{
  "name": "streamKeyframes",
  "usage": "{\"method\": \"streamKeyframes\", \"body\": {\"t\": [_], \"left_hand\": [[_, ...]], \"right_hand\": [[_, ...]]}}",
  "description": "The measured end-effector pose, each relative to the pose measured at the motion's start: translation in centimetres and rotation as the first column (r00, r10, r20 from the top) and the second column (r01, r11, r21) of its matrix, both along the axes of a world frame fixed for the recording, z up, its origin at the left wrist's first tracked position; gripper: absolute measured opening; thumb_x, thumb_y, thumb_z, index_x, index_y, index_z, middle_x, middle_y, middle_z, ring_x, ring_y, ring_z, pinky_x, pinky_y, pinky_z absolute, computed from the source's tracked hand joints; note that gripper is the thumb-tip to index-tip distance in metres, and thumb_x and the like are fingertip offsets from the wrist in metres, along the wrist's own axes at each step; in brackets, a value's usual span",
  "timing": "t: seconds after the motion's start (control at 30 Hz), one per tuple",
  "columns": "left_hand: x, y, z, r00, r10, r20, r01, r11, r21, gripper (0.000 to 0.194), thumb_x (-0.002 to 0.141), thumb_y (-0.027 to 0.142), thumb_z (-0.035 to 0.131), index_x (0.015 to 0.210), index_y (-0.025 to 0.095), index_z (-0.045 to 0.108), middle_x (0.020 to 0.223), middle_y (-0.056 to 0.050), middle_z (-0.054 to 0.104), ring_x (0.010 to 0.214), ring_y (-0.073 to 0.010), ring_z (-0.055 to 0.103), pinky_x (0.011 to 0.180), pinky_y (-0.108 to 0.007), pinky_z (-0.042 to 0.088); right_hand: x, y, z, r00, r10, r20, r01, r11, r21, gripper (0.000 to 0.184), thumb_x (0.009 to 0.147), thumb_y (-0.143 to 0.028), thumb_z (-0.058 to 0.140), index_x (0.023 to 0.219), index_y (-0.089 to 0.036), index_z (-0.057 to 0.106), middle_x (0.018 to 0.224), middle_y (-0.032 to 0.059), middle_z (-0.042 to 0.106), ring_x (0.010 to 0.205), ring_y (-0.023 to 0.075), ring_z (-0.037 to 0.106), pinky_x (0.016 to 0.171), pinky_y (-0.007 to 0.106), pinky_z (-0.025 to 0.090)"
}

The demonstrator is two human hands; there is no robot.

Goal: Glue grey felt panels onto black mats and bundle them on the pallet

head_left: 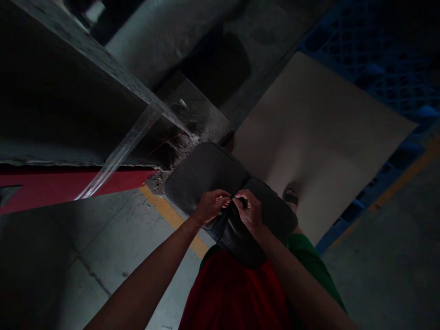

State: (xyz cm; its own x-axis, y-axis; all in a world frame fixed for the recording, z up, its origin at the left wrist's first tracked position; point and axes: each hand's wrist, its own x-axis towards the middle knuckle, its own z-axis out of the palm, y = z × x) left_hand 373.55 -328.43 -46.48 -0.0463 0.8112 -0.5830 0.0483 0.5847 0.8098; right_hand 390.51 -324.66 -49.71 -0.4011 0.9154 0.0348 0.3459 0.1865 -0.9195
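A dark grey, padded-looking bag or cushion with rounded corners lies spread across in front of my body, a seam or fold running down its middle. Over that seam, my left hand is closed in a pinch, thumb against fingers. Close beside it, fingertips nearly touching, my right hand pinches too. Whatever sits between the fingertips is small, dark and too dim to name. A smooth black flap or panel of the bag hangs below my hands, toward my red shirt.
On the right, a large brown cardboard sheet covers part of a blue plastic pallet. A dark column or machine edge with a red base and clear tape stands at left. Yellow floor line runs below. My sandalled foot shows.
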Motion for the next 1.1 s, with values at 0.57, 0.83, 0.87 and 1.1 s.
{"method": "streamKeyframes", "body": {"t": [0.57, 0.83, 0.87, 1.1], "left_hand": [[-1.6, 0.1, 1.8, 0.636, -0.444, -0.631, 0.578, 0.816, 0.009, 0.014, 0.089, 0.014, 0.049, 0.096, 0.017, 0.061, 0.098, -0.013, 0.063, 0.098, -0.0289, 0.057, 0.091, -0.042, 0.045], [-1.1, 0.7, 1.5, 0.448, -0.560, -0.697, 0.688, 0.714, -0.131, 0.024, 0.082, 0.004, 0.051, 0.102, 0.013, 0.059, 0.106, -0.015, 0.060, 0.106, -0.0312, 0.055, 0.091, -0.045, 0.047], [-0.9, 0.9, 1.6, 0.433, -0.568, -0.700, 0.689, 0.710, -0.150, 0.024, 0.083, 0.004, 0.051, 0.104, 0.012, 0.059, 0.108, -0.015, 0.060, 0.108, -0.0309, 0.055, 0.091, -0.045, 0.048], [0.6, 1.5, 5.2, 0.348, -0.695, -0.630, 0.681, 0.649, -0.340, 0.042, 0.055, 0.013, 0.087, 0.090, 0.010, 0.066, 0.099, -0.015, 0.067, 0.093, -0.0321, 0.066, 0.072, -0.041, 0.059]], "right_hand": [[2.0, -0.2, 1.0, 0.968, 0.092, 0.234, -0.113, 0.991, 0.077, 0.017, 0.097, -0.017, 0.050, 0.089, -0.019, 0.066, 0.087, 0.0066, 0.063, 0.083, 0.0170, 0.061, 0.077, 0.028, 0.048], [3.1, -0.5, 0.9, 0.897, 0.119, 0.426, -0.186, 0.975, 0.118, 0.018, 0.096, -0.016, 0.047, 0.087, -0.019, 0.062, 0.086, 0.0073, 0.062, 0.083, 0.0203, 0.059, 0.075, 0.032, 0.045], [3.0, -0.6, 1.0, 0.898, 0.114, 0.425, -0.187, 0.973, 0.133, 0.019, 0.097, -0.017, 0.046, 0.086, -0.019, 0.062, 0.085, 0.0075, 0.062, 0.082, 0.0207, 0.059, 0.074, 0.032, 0.045], [5.4, -2.1, -0.6, 0.865, 0.137, 0.482, -0.239, 0.958, 0.157, 0.027, 0.093, -0.026, 0.040, 0.094, -0.021, 0.066, 0.092, 0.0129, 0.068, 0.088, 0.0268, 0.067, 0.078, 0.042, 0.054]]}}
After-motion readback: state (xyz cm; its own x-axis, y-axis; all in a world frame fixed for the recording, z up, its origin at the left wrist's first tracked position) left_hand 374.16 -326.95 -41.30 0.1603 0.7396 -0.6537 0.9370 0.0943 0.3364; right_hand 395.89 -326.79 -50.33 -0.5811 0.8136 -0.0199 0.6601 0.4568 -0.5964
